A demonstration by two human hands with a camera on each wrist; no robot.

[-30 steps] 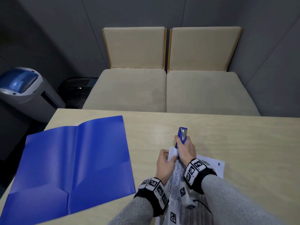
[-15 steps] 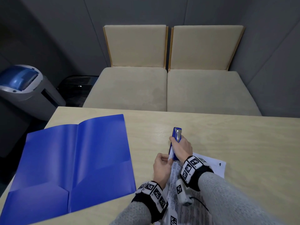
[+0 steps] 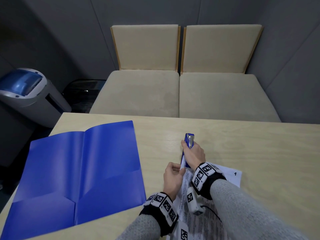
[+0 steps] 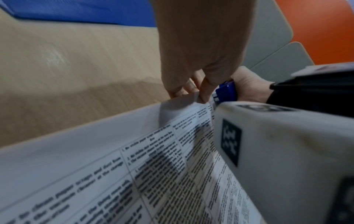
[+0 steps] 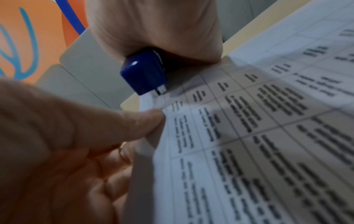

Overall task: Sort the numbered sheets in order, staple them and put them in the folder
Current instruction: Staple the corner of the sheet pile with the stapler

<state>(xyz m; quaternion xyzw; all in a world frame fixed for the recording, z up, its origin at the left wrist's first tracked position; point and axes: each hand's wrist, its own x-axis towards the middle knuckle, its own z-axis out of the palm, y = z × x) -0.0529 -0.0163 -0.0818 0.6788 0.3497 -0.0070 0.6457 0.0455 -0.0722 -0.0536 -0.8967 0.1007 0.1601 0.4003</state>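
Note:
A stack of printed sheets (image 3: 200,220) lies near the table's front, its top sheet marked 1 at the far right corner. My left hand (image 3: 173,177) pinches the stack's raised far left corner (image 4: 184,104) between thumb and fingers. My right hand (image 3: 192,155) grips a blue stapler (image 3: 187,146), tilted up on end, its mouth over that same corner (image 5: 151,98). The stapler's blue nose (image 5: 143,71) sits on the paper edge just past my left thumb (image 5: 134,121). The blue folder (image 3: 78,177) lies open flat to the left, pockets at its near edge.
The light wood table (image 3: 251,149) has bare surface right of and beyond the hands. Two beige seats (image 3: 181,94) stand behind the far edge. A grey and blue bin (image 3: 26,94) and a dark basket (image 3: 83,90) sit on the floor at left.
The stapler has slid down and leftward onto the stack's corner; my left hand has drawn back a little while still pinching the corner.

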